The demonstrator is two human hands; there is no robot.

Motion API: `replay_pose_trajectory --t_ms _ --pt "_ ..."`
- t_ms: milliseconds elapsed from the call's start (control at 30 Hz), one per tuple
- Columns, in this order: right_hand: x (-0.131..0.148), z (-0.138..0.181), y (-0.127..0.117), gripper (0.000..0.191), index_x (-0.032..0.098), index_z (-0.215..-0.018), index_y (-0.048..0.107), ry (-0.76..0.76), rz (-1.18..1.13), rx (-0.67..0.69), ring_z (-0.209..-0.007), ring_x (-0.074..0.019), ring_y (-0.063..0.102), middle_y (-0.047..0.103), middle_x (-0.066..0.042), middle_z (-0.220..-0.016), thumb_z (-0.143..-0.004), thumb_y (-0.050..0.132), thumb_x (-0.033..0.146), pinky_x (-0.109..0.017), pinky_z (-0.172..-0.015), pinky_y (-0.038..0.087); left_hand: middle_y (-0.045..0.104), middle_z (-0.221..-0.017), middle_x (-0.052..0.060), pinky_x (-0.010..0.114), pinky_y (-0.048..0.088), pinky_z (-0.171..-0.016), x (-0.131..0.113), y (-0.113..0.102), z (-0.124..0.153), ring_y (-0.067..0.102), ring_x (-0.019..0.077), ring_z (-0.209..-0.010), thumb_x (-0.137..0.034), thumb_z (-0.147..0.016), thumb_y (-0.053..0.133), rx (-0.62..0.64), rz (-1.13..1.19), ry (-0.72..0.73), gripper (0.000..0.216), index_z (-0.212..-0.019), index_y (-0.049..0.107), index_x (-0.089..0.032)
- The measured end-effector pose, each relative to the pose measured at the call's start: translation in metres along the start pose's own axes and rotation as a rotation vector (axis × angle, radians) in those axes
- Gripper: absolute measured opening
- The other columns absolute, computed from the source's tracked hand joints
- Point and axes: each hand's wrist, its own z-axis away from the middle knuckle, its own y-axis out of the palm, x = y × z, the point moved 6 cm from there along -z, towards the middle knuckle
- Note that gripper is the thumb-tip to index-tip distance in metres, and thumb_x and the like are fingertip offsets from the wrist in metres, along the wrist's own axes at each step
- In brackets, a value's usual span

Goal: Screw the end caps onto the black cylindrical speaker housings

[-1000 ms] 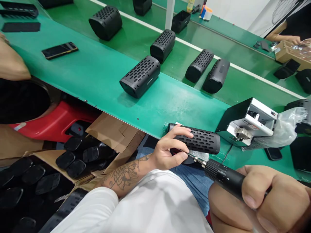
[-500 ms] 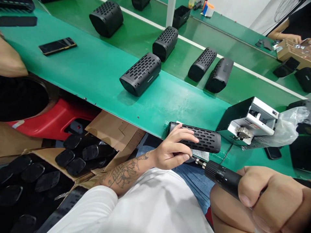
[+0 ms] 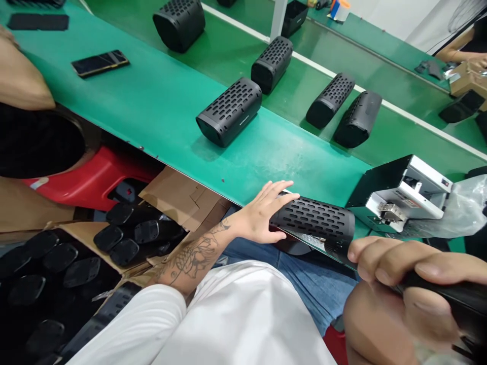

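Observation:
A black perforated speaker point(image 3: 315, 219) lies lengthwise at the near edge of the green bench. My left hand point(image 3: 261, 215) is at its left end, fingers stretched and thumb apart, the index finger over the top edge. Whether the palm touches the speaker, I cannot tell. My right hand point(image 3: 403, 268) is closed around a black electric screwdriver point(image 3: 338, 251). Its front end is by the speaker's near right side, and the bit is hidden. Clear plastic wrap point(image 3: 310, 239) shows under the speaker.
A black and white screw feeder point(image 3: 399, 195) stands right of the speaker, beside a plastic bag point(image 3: 466, 208). Another speaker point(image 3: 230, 111) and a phone point(image 3: 101, 63) lie on the bench. Several speakers stand farther back. A box of black speakers point(image 3: 81, 271) is at lower left. Another person's arm point(image 3: 28, 76) is left.
My left hand has opened from a pinch near the screwdriver's tip and spread at the speaker's end. The screwdriver has moved right and up against the speaker's near side. The view has shifted slightly.

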Motion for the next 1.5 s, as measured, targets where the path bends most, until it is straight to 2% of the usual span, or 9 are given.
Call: replay_pose_trajectory --t_ms 67,167,500,733,1033,1133,1300,1400,1500 --pt "-0.004 -0.005 0.010 0.029 0.031 -0.096 0.074 -0.014 0.014 -0.049 -0.052 -0.0214 0.060 0.067 0.005 -0.066 -0.090 0.100 0.041 -0.052 -0.064 0.063 0.032 -0.192 0.029 0.081 0.033 -0.145 0.011 0.002 0.002 0.039 0.0535 -0.179 -0.030 -0.082 0.098 0.023 0.059 -0.030 0.118 -0.183 0.037 -0.028" --pt "-0.017 -0.011 0.012 0.026 0.029 -0.096 0.074 -0.025 0.002 0.014 -0.052 -0.0205 0.062 0.069 0.005 -0.065 -0.091 0.098 0.034 -0.050 -0.065 0.064 0.028 -0.192 0.030 0.073 0.045 -0.141 0.022 0.008 0.004 0.041 0.0516 -0.178 -0.027 -0.081 0.100 0.013 0.153 -0.048 0.122 -0.183 0.032 -0.027" --pt "-0.036 -0.018 0.022 0.019 0.025 -0.093 0.067 -0.093 -0.090 0.297 -0.048 -0.0155 0.060 0.065 0.006 -0.065 -0.097 0.085 0.021 -0.040 -0.054 0.061 0.057 -0.171 0.026 0.072 0.052 -0.137 0.033 0.012 0.004 0.057 0.0483 -0.166 -0.031 -0.078 0.103 -0.103 0.193 0.084 0.116 -0.177 0.043 -0.027" --pt "-0.045 -0.020 0.020 0.023 0.025 -0.085 0.063 -0.038 -0.108 0.356 -0.048 -0.0144 0.057 0.062 0.005 -0.066 -0.095 0.084 0.020 -0.040 -0.052 0.061 0.062 -0.164 0.023 0.069 0.058 -0.132 0.035 0.013 0.003 0.063 0.0468 -0.158 -0.036 -0.078 0.102 -0.107 0.175 0.070 0.113 -0.175 0.044 -0.028" --pt "-0.049 -0.014 0.020 0.019 0.025 -0.104 0.072 0.032 -0.182 0.331 -0.055 -0.0155 0.062 0.066 0.004 -0.072 -0.093 0.084 0.015 -0.041 -0.064 0.065 0.059 -0.166 0.025 0.069 0.058 -0.131 0.034 0.009 0.004 0.063 0.0475 -0.158 -0.033 -0.076 0.102 -0.079 0.157 0.056 0.113 -0.174 0.046 -0.027" --pt "-0.034 -0.031 -0.009 0.016 0.026 -0.108 0.075 -0.064 -0.175 0.181 -0.048 -0.0150 0.059 0.067 0.006 -0.068 -0.096 0.086 0.025 -0.038 -0.054 0.063 0.058 -0.167 0.025 0.068 0.059 -0.131 0.037 0.007 0.003 0.064 0.0461 -0.158 -0.030 -0.078 0.101 -0.058 0.157 0.030 0.111 -0.174 0.046 -0.027" --pt "-0.024 -0.083 -0.118 0.012 0.021 -0.102 0.078 -0.357 0.116 -0.420 -0.054 -0.0152 0.066 0.071 0.005 -0.067 -0.093 0.084 0.015 -0.036 -0.062 0.067 0.057 -0.168 0.023 0.065 0.060 -0.131 0.039 0.008 -0.002 0.064 0.0441 -0.159 -0.028 -0.078 0.101 -0.021 0.178 0.015 0.111 -0.174 0.045 -0.028" --pt "-0.048 -0.108 -0.159 0.007 0.016 -0.093 0.070 -0.407 0.184 -0.484 -0.051 -0.0139 0.069 0.070 0.004 -0.062 -0.098 0.071 0.010 -0.030 -0.060 0.061 0.056 -0.169 0.023 0.064 0.060 -0.132 0.038 0.011 -0.005 0.064 0.0440 -0.160 -0.026 -0.078 0.101 0.001 0.174 0.001 0.111 -0.174 0.045 -0.028" --pt "-0.074 -0.113 -0.173 0.014 0.017 -0.091 0.066 -0.383 0.194 -0.511 -0.045 -0.0122 0.065 0.068 0.006 -0.058 -0.096 0.079 0.016 -0.026 -0.055 0.058 0.055 -0.171 0.025 0.065 0.059 -0.132 0.039 0.014 -0.005 0.063 0.0459 -0.160 -0.027 -0.077 0.102 -0.001 0.137 0.008 0.115 -0.175 0.042 -0.027"
